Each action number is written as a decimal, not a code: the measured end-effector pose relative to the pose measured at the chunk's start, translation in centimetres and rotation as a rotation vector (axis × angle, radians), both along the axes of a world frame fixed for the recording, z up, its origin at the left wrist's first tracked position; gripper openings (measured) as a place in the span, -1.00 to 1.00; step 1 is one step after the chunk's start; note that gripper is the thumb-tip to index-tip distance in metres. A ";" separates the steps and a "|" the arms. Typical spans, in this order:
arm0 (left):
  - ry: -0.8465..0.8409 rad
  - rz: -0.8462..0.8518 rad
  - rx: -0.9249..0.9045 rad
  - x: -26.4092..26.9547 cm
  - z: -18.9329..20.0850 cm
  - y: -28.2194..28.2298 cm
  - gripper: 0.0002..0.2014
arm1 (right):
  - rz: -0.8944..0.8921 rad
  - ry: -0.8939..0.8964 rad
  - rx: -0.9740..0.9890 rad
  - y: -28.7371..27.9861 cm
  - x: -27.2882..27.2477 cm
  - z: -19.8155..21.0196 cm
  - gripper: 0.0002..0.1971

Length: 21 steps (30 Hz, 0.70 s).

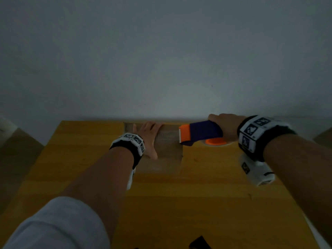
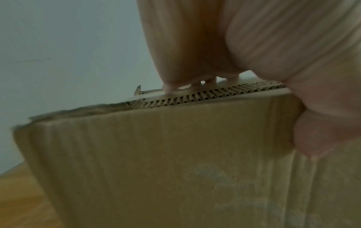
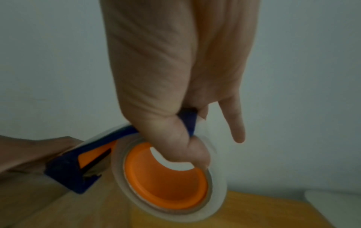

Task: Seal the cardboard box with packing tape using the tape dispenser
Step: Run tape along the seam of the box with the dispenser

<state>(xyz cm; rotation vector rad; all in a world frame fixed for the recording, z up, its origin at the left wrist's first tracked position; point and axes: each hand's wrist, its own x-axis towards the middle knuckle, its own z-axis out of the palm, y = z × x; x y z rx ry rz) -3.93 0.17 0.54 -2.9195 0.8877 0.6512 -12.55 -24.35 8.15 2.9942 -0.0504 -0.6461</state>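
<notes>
A brown cardboard box (image 1: 165, 159) stands at the far middle of the yellow wooden table (image 1: 215, 194), close to the wall. My left hand (image 1: 150, 139) lies flat on the box top with straight fingers. In the left wrist view the fingertips (image 2: 170, 88) reach the corrugated top edge and the thumb (image 2: 322, 135) presses the box (image 2: 156, 162) front. My right hand (image 1: 226, 126) grips the blue and orange tape dispenser (image 1: 201, 133), whose orange front edge sits at the box's upper right edge. In the right wrist view the dispenser (image 3: 72, 169) carries a clear tape roll (image 3: 166, 177) on an orange core.
A plain grey wall rises right behind the table. A small black object (image 1: 199, 243) lies at the table's near edge. A white rounded thing (image 3: 332, 200) shows past the table's right side. Bare tabletop spreads in front of the box.
</notes>
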 end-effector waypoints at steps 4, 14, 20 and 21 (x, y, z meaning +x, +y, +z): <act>-0.006 0.011 0.004 0.1 -0.1 -0.1 0.23 | 0.011 0.024 -0.061 -1.5 -0.4 0.3 -0.43; -0.003 0.030 0.007 0.1 -0.2 -0.2 0.23 | -0.065 0.034 -0.010 -2.0 -1.1 -2.1 -0.36; -0.005 -0.007 0.057 0.1 -0.2 -0.2 0.29 | -0.082 0.066 0.030 -0.7 -0.3 -3.4 -0.44; 0.024 -0.009 0.070 0.1 -0.2 -0.3 0.31 | -0.076 0.071 0.021 -0.5 -0.2 -3.5 -0.43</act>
